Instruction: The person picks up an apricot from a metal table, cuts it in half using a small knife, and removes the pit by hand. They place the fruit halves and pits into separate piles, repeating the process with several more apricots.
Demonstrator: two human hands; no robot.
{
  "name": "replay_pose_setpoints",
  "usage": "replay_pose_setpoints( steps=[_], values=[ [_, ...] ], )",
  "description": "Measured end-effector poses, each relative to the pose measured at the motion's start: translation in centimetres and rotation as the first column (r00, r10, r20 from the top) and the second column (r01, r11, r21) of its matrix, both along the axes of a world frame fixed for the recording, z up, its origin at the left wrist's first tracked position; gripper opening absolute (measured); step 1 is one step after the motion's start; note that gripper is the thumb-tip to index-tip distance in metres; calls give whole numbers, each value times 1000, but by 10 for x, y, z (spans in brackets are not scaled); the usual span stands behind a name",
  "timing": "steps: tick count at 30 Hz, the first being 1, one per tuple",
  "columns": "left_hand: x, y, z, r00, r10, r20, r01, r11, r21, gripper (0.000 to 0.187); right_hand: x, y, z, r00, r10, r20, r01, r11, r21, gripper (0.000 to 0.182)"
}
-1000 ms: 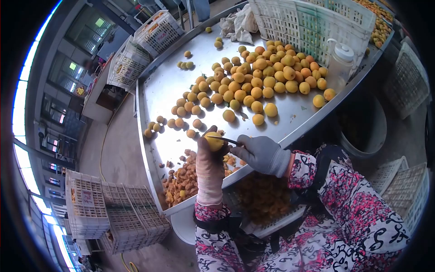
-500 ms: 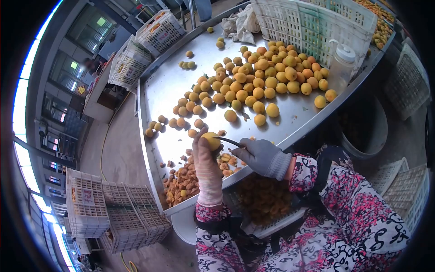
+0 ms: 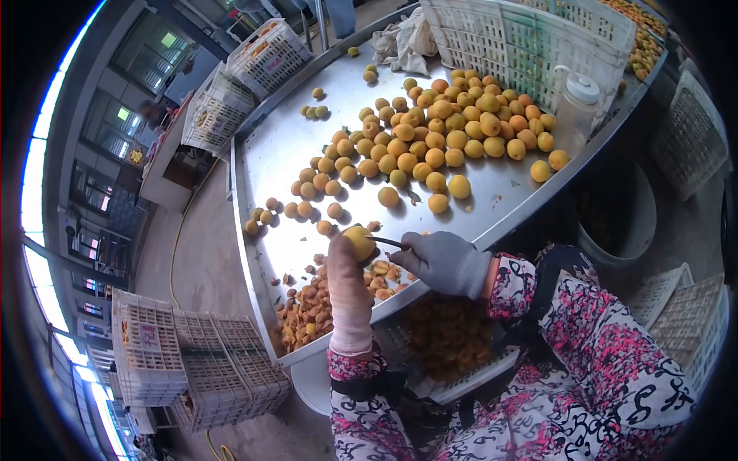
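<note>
My left hand [image 3: 347, 288], in a pale glove, is closed around a yellow apricot [image 3: 358, 242] above the near part of the metal table. Gripped in my right hand [image 3: 446, 263], which wears a grey glove, is a knife [image 3: 389, 242] with a thin dark blade. The blade's tip meets the right side of the apricot, and its handle is hidden in my fingers. Below and beside my left hand lies a heap of brownish-orange apricot pieces [image 3: 307, 307]. Farther back, many whole apricots [image 3: 430, 138] are spread over the table.
The metal table [image 3: 284, 169] has a raised rim. At its back right stand a white crate [image 3: 507, 46] and a clear lidded bottle [image 3: 578, 107], with a crumpled cloth [image 3: 407, 42] nearby. A bucket [image 3: 638, 223] stands at the right; stacked crates [image 3: 154, 361] stand at the left.
The apricot in my left hand has turned slightly, and more of the fingers is hidden behind it. The knife has shifted a little, with less of its blade showing.
</note>
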State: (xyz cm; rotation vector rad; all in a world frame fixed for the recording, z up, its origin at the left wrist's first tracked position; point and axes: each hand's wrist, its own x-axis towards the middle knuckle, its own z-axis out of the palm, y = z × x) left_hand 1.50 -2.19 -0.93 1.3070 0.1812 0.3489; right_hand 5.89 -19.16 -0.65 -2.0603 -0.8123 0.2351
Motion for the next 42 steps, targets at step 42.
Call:
replay_pose_setpoints(
  steps=[42],
  values=[
    [0, -31, -4, 972, 234, -33, -231, 971, 61, 39, -15, 26, -24, 965, 3, -261, 76, 954, 291, 34]
  ],
)
